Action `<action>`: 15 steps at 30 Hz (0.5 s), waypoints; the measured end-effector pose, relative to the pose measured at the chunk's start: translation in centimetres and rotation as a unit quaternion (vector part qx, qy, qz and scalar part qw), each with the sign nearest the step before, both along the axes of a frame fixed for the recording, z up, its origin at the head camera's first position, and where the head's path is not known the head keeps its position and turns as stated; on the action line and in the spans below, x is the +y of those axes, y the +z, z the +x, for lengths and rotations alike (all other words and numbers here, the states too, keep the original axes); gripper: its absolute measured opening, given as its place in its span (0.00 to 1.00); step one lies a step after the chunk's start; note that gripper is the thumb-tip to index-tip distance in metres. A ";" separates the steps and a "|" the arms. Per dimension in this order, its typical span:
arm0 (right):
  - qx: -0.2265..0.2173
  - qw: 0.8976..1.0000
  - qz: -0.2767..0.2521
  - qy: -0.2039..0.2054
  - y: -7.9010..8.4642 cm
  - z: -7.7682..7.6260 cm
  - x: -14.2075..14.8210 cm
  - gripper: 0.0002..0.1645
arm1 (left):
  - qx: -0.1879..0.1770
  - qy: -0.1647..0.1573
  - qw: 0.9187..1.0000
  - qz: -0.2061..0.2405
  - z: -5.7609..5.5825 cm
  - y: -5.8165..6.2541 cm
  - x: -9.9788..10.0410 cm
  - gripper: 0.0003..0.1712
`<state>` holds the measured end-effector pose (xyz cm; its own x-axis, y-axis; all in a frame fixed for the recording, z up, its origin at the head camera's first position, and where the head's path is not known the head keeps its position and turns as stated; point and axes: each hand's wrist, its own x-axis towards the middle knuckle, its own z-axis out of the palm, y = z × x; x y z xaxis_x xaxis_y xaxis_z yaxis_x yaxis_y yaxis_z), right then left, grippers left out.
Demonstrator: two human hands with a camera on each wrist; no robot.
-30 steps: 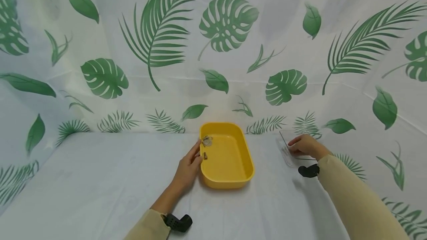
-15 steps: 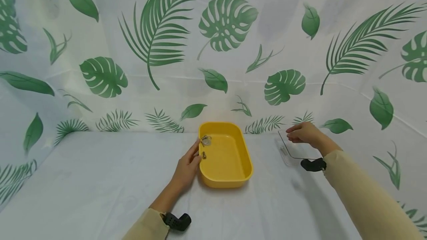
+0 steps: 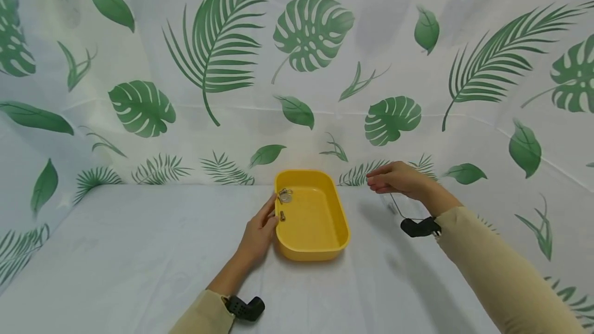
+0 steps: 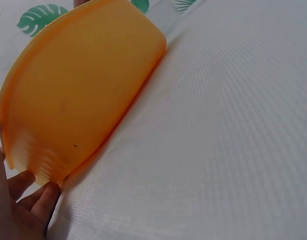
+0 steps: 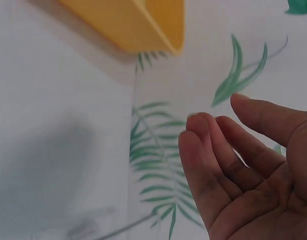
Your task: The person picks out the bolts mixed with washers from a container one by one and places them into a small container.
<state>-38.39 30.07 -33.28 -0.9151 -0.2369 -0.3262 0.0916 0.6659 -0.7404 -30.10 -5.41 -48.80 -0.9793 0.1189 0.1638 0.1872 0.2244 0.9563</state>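
A yellow plastic tray (image 3: 315, 220) sits on the white-covered table. Several small metal items lie along its left inner side, among them a coin-like disc (image 3: 285, 197) and a small screw-like piece (image 3: 282, 216). My left hand (image 3: 257, 231) holds the tray's left side; in the left wrist view its fingertips press the outer wall near the base. Raised above the table right of the tray is my right hand (image 3: 401, 179), its fingers loosely bent and the thumb apart. Nothing shows between them in the right wrist view. Below it, a clear box (image 3: 393, 205) is partly hidden by hand and wrist.
A white cloth (image 3: 162, 251) covers the table. Behind it hangs a white backdrop printed with green leaves (image 3: 313, 32). Both wrists carry a black camera, one at the left cuff (image 3: 246, 308) and one at the right (image 3: 417, 227).
My right hand has risen out of the clear box and moved left toward the tray, its thumb now apart from the fingers. The left hand and tray stay in place.
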 end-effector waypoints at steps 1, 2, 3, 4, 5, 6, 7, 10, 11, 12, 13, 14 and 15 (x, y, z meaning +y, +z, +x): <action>0.000 1.000 -0.006 0.004 0.0 0.2 -0.5 0.34 | 0.000 0.001 1.000 0.000 0.0 0.0 0.0 0.35; 0.000 1.000 -0.014 0.009 0.0 0.3 -1.1 0.34 | 0.000 0.001 1.000 0.000 0.0 0.0 0.0 0.35; -0.003 1.000 -0.025 0.013 0.0 0.4 -1.6 0.34 | 0.001 0.002 1.000 -0.001 0.0 0.0 0.0 0.35; -0.005 0.999 -0.035 0.017 -0.1 0.6 -2.0 0.33 | 0.001 0.003 1.000 -0.002 0.0 0.0 0.0 0.35; -0.008 0.999 -0.046 0.021 -0.3 0.7 -2.5 0.32 | 0.001 0.003 1.000 -0.003 0.0 0.0 0.0 0.35; -0.012 0.998 -0.057 0.027 -0.4 0.8 -2.9 0.31 | 0.002 0.004 1.000 -0.002 0.1 0.0 0.0 0.35; -0.016 0.997 -0.070 0.033 -0.6 0.8 -3.4 0.30 | 0.001 0.004 1.000 -0.001 0.1 0.1 0.0 0.35; -0.031 0.994 -0.095 0.042 -1.1 1.1 -4.7 0.29 | 0.000 0.002 1.000 0.000 0.1 0.1 0.0 0.35; -0.034 0.993 -0.102 0.043 -1.2 1.2 -5.1 0.29 | 0.000 0.002 1.000 0.000 0.1 0.2 0.1 0.35; -0.037 0.993 -0.106 0.045 -1.3 1.4 -5.5 0.29 | 0.000 0.001 1.000 0.001 0.1 0.2 0.1 0.35; -0.040 0.992 -0.110 0.044 -1.5 1.5 -5.9 0.29 | 0.000 0.001 1.000 0.000 0.1 0.2 0.1 0.35; -0.043 0.992 -0.114 0.042 -1.6 1.6 -6.3 0.28 | 0.000 0.002 1.000 -0.001 0.1 0.2 0.1 0.35; -0.045 0.991 -0.116 0.039 -1.7 1.7 -6.6 0.28 | 0.000 0.003 1.000 -0.002 0.1 0.2 0.1 0.35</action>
